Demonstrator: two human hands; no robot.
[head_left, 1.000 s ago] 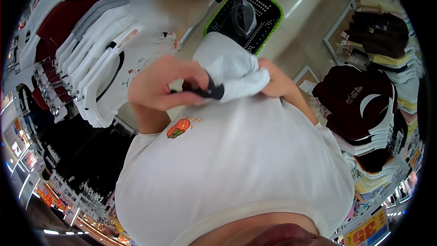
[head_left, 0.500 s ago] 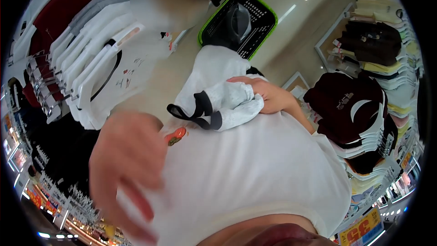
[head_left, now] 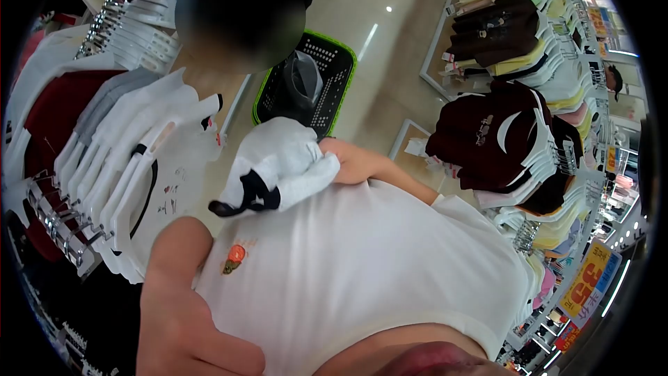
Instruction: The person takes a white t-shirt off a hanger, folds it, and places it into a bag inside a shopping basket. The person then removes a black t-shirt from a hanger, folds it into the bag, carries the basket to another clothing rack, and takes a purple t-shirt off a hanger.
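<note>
A light grey garment with black trim [head_left: 275,160] is bunched up in front of my white shirt. My right hand [head_left: 348,160] grips its right side, fingers partly hidden by the cloth. Close to the camera at lower left is my left hand [head_left: 195,327], raised near my face. Part of it runs past the bottom edge, and most of its fingers do not show. Beyond the garment, a black basket with a green rim [head_left: 346,73] stands on the floor. Inside it lies a dark grey item [head_left: 304,78] whose kind I cannot make out.
On my left is a rack of white, grey and dark red shirts on white hangers [head_left: 115,160]. Another rack on the right carries maroon shirts [head_left: 487,136] and pale ones. A person [head_left: 240,10] is close by at the top. A price sign [head_left: 590,282] hangs at right.
The view has swung, so basket, garment and racks sit further left or lower. My left hand has moved down in the picture. The garment stays in my right hand.
</note>
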